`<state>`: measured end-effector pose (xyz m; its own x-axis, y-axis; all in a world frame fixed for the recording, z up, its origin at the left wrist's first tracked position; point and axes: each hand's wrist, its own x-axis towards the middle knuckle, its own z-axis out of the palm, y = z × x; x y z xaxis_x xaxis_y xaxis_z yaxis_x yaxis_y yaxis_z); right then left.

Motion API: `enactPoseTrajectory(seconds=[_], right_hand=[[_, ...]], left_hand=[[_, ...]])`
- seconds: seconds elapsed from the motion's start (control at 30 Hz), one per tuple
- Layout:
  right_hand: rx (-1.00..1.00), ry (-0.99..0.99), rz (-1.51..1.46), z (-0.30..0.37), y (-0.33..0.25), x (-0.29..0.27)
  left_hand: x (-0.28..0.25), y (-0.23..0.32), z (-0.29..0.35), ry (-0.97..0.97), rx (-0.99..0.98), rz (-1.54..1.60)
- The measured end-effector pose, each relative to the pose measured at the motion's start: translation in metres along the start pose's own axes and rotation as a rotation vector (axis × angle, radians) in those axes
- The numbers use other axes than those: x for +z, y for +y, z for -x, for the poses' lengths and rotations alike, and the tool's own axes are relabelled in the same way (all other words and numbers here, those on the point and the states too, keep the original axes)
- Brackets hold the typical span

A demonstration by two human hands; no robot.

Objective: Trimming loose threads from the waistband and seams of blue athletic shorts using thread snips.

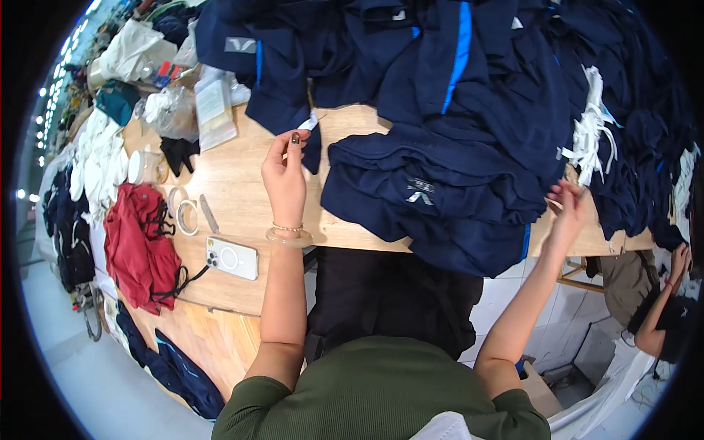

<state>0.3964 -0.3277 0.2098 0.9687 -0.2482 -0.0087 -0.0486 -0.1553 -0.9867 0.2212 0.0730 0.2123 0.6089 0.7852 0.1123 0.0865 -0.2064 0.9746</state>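
Observation:
A dark navy garment with a silver chest logo lies bunched on the table before me, its lower part hanging over the front edge. My left hand is raised left of it, thumb and fingers pinched on a small white label beside a navy fabric end. To the garment's right, my right hand has its fingers loosely bent and apart, with nothing plainly held. Just beyond those fingers hangs a bundle of white strips.
More navy garments with blue stripes heap up at the back and right. On the left are a phone, tape rolls, a red cloth bag and plastic bags. Another person's arm shows at far right.

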Motion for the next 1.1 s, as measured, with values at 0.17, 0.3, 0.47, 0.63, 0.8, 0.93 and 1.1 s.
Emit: enactPoseTrajectory(seconds=[0.17,0.3,0.47,0.63,0.8,0.93,1.1], right_hand=[[-0.202,-0.040,-0.024,0.017,-0.043,0.001],[-0.182,-0.136,-0.055,0.032,-0.057,0.022],[-0.115,-0.343,-0.080,0.062,-0.068,0.052],[-0.162,-0.559,-0.060,0.090,-0.080,0.085],[-0.320,-0.715,0.100,0.102,-0.075,0.116],[-0.363,-0.736,0.217,0.094,-0.070,0.132],[-0.291,-0.742,0.222,0.086,-0.053,0.131]], left_hand=[[-0.011,0.017,0.018,0.026,0.180,-0.136],[-0.005,0.025,0.032,-0.015,0.285,-0.258],[0.020,0.022,0.043,-0.016,0.301,-0.326],[0.041,0.027,0.039,0.048,0.219,-0.331],[0.035,0.018,0.029,-0.107,0.331,-0.480],[0.023,0.005,0.013,-0.110,0.518,-0.488],[0.017,0.000,0.011,-0.126,0.310,-0.305]])
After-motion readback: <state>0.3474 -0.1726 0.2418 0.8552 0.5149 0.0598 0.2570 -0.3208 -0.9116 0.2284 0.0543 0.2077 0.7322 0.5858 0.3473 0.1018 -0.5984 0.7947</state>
